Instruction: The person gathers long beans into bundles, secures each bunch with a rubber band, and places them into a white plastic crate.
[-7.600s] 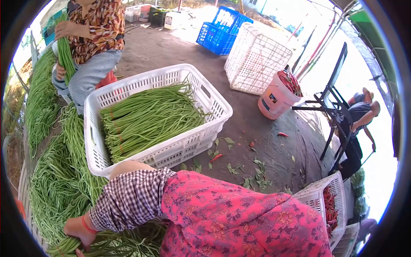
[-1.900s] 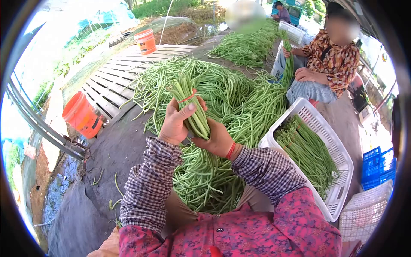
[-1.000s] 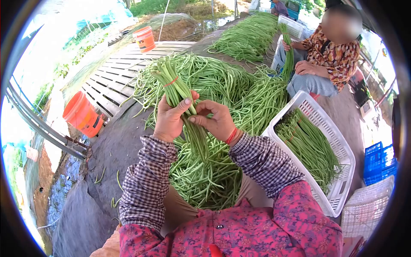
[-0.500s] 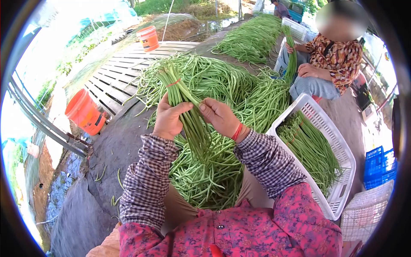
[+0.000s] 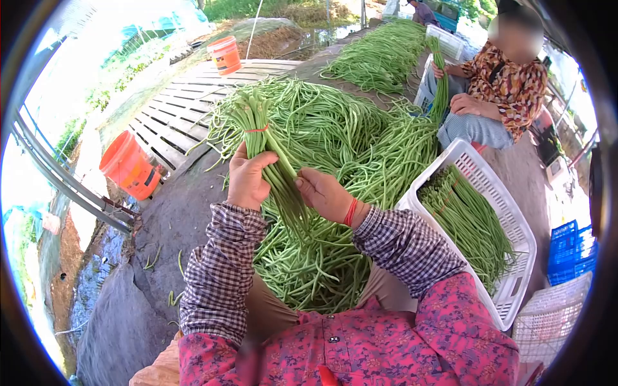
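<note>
A bundle of long green beans point(image 5: 279, 174) with a red band point(image 5: 256, 129) round its upper part hangs slanted between my hands. My left hand point(image 5: 250, 177) is wrapped round it just below the band. At the bundle's right side, lower down, my right hand point(image 5: 323, 193) has its thumb and fingers closed on the beans. Under and behind the hands lies a large heap of loose green beans point(image 5: 328, 122). Banded beans point(image 5: 463, 222) lie in a white crate point(image 5: 523, 235) to the right.
A co-worker point(image 5: 499, 96) sits at the upper right, holding upright beans point(image 5: 440, 90). Another bean heap point(image 5: 380, 58) lies farther back. Orange buckets point(image 5: 131, 168) stand at the left, near wooden slats point(image 5: 174, 109). Blue crates point(image 5: 570, 252) and a white crate point(image 5: 552, 318) are at the far right.
My right hand has slid down along the bundle, and my left hand has shifted slightly left and down. The bundle's top has moved a little, with the red band seen more level.
</note>
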### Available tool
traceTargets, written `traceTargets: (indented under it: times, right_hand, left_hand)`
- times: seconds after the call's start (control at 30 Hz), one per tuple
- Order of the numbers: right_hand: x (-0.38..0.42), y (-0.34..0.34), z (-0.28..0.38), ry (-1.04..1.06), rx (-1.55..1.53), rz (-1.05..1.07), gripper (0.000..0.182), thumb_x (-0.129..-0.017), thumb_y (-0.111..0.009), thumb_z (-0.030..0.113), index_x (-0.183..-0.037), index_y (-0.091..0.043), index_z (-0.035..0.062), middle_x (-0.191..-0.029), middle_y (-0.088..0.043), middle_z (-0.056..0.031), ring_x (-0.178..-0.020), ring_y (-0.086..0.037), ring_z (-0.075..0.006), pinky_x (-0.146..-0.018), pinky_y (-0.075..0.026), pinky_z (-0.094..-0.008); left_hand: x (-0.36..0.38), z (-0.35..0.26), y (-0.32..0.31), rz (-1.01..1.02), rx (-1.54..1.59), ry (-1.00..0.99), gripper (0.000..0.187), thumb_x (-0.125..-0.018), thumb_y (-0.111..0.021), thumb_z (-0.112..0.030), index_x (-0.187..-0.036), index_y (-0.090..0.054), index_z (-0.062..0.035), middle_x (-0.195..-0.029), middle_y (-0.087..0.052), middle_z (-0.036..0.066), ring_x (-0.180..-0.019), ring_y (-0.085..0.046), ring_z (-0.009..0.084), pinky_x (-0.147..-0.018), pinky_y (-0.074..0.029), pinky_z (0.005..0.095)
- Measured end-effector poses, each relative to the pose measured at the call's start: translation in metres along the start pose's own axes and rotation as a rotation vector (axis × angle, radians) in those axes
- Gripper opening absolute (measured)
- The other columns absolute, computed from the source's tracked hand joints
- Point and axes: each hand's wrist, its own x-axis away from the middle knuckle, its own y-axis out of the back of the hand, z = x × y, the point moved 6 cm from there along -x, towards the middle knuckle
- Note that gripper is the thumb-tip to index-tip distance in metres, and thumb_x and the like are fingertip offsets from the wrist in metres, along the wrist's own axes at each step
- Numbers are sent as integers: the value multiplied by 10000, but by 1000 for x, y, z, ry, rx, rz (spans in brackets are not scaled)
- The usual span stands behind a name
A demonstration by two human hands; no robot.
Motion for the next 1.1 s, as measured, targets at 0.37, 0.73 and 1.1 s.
traceTargets:
  times: [0.37,0.73,1.1]
  right_hand:
    - [21,18,5,-144,-99,294,317,-933,-519,330,-917,-605,25,-654,-491,22,-574,-455,-59,-524,-400,-212]
    - [24,102,91,133,243,117,337,-939,-520,324,-884,-625,10,-657,-492,23,-588,-408,-58,-513,-338,-225]
    - [-7,31,25,68,-65,-18,139,-842,-656,103,-919,-617,-6,-809,-649,-31,-724,-586,-80,-684,-488,-222]
  left_hand:
    - [-11,-81,67,-86,172,-113,215,-873,-612,-135,-1019,-553,11,-947,-604,103,-907,-594,232,-875,-488,461]
    - [0,-80,50,144,74,-63,316,-819,-526,6,-1129,-508,62,-1074,-576,158,-1095,-536,290,-971,-430,499]
    - [6,-36,-9,240,51,44,290,-882,-574,-104,-1122,-503,44,-1021,-587,138,-983,-585,252,-918,-473,491]
